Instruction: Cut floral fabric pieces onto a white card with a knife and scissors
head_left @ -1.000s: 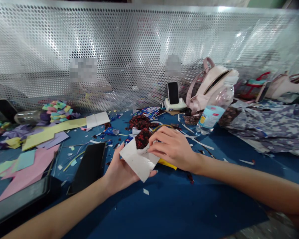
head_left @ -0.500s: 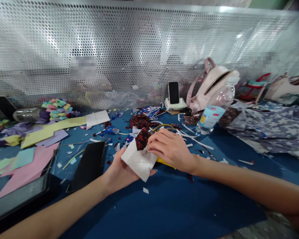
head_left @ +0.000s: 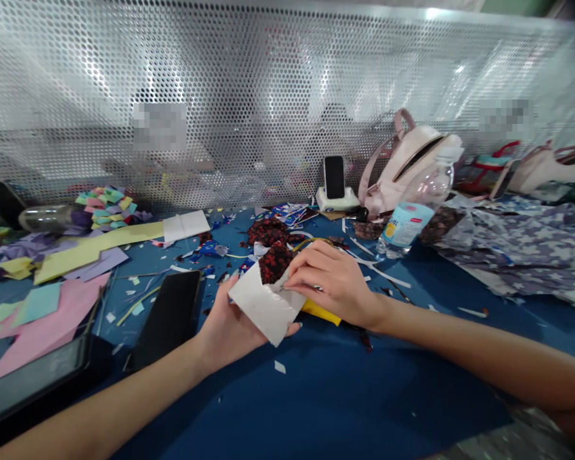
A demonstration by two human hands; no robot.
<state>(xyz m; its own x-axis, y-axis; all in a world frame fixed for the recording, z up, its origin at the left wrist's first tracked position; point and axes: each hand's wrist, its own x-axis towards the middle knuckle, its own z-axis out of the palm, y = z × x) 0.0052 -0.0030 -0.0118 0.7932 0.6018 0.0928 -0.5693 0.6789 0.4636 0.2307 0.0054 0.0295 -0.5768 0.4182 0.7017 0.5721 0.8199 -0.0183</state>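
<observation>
My left hand is closed from beneath around a white paper piece, which it holds tilted above the blue table. A dark red and black patterned piece lies against the paper's upper edge. Over that edge, my right hand is closed in a pinch, thumb and fingertips at the paper beside the patterned piece. What exactly the fingertips hold is too small to make out. Something yellow shows under the right hand. A heap of dark red and black scraps lies just behind.
Paper scraps litter the blue table. At left lie a black phone, a tablet and coloured paper sheets. A plastic bottle and a pink backpack stand right of centre, before a perforated metal screen.
The white paper has turned slightly, showing more of its front face, and the patterned piece sits a little lower. My right hand stays pinched at the paper's edge.
</observation>
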